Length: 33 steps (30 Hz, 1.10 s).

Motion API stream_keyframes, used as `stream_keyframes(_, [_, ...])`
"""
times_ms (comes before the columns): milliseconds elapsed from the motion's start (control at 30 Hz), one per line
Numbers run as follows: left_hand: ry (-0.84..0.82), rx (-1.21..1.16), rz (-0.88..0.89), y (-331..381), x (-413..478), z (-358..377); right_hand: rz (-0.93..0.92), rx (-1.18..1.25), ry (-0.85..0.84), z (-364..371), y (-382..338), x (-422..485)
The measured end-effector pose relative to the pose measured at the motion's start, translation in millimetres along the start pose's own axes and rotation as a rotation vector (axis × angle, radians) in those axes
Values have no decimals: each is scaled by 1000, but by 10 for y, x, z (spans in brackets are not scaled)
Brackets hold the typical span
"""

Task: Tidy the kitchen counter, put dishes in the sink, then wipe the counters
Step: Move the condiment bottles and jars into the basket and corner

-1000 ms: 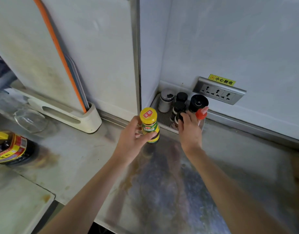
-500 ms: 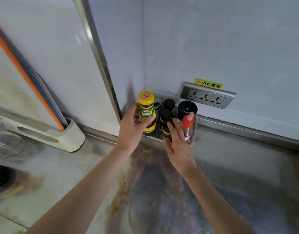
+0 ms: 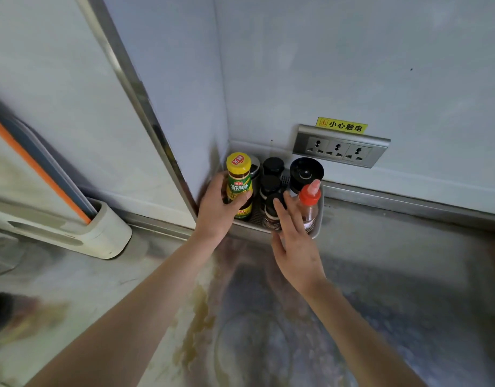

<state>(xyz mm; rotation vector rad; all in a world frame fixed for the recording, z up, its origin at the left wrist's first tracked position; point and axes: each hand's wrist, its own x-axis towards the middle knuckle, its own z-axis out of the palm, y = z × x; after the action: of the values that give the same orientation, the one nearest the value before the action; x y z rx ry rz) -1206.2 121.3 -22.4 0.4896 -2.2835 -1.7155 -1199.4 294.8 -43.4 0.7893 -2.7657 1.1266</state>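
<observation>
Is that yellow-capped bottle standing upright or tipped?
Upright: the yellow-capped bottle has its cap on top, gripped by the left hand at the tray.

Readable stuff in the corner

Yellow warning sticker (image 3: 341,125) above the socket strip (image 3: 340,148) says 小心触电. The sauce bottle (image 3: 238,185) has Chinese label text, too blurry to read.

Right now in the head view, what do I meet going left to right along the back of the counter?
Cutting board holder → left hand on yellow-capped bottle → black-lidded jars → red-capped bottle → wall sockets.
</observation>
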Motion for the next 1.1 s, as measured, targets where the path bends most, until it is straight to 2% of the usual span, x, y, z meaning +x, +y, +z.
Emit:
stream_keyframes(200, [-31, 36, -96, 27, -124, 27, 16, -17, -11, -62, -101, -50])
stream_keyframes(367, [-149, 155, -109, -55, -985, -261, 78, 18, -30, -84, -300, -387])
stream_keyframes(433, [-154, 243, -146, -166, -1500, -534, 86, 3, -105, -19, -424, -571])
stream_keyframes(567, [-98, 262, -312, -466, -2414, -1321, 85, -18, -355, 292, -811, -861])
stream_keyframes(700, [166, 240, -509, -615, -3010, -2326, 35, 6, -544, 762, -1456, -915])
stream_keyframes(867, [514, 212, -556, -678, -3308, -3421, -56, 113, -682, 1408, -2519, -782])
stream_keyframes(1000, [707, 219, -516, -706, -3233, -4102, -84, 229, -691, 1841, -3328, -688])
stream_keyframes(1100, [852, 254, -504, -728, -3108, -4550, -87, 323, -628, 2074, -3819, -599])
